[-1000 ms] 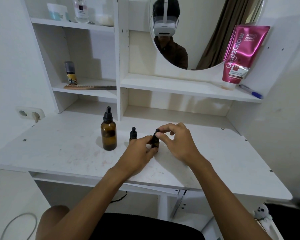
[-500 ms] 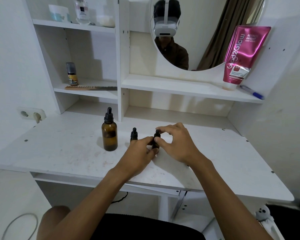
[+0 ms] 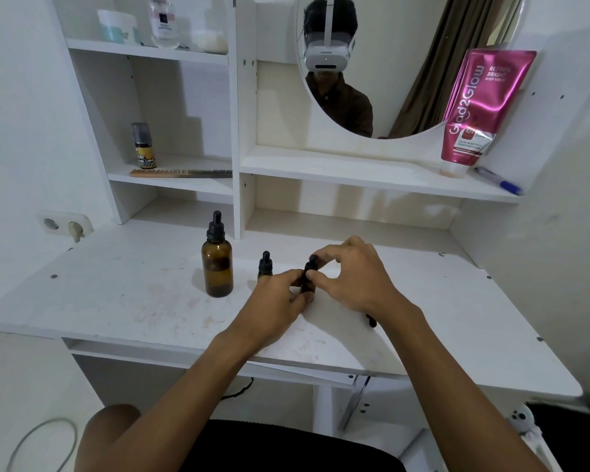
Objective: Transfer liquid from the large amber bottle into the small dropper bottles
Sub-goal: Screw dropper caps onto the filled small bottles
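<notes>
**Q:** Here, how were the two hands posed?

**A:** Both forearms reached in from the near edge and met over the middle of the white worktop [image 3: 133, 294]. The left hand [image 3: 276, 294] lay low, knuckles up, its fingers curled round the lower body of a small dropper bottle [image 3: 309, 279]. The right hand [image 3: 351, 272] arched over it. Its grip was a pinch, with thumb and forefinger closed on the bottle's black cap and the other fingers bent and raised.

**Q:** How many of each thing were there?

**A:** There were one large amber bottle [image 3: 217, 265] and two small ones. One was held. The second small dropper bottle [image 3: 265, 265] stood free just behind the left hand, between the held bottle and the large one. A small dark object [image 3: 372, 322] lay on the worktop by the right wrist; what it was could not be told.

**Q:** How did the bottles look?

**A:** The large amber bottle stood upright on the worktop, left of both small ones and apart from the hands. It was brown glass with rounded shoulders and a black dropper cap with a rubber bulb. Its fill level could not be read. The small bottles were dark, each with a black bulb cap. The held one stood upright, its base hidden by the fingers. On the shelves behind were a pink tube [image 3: 481, 107], a pen [image 3: 498, 181] and a comb [image 3: 181, 172].
</notes>
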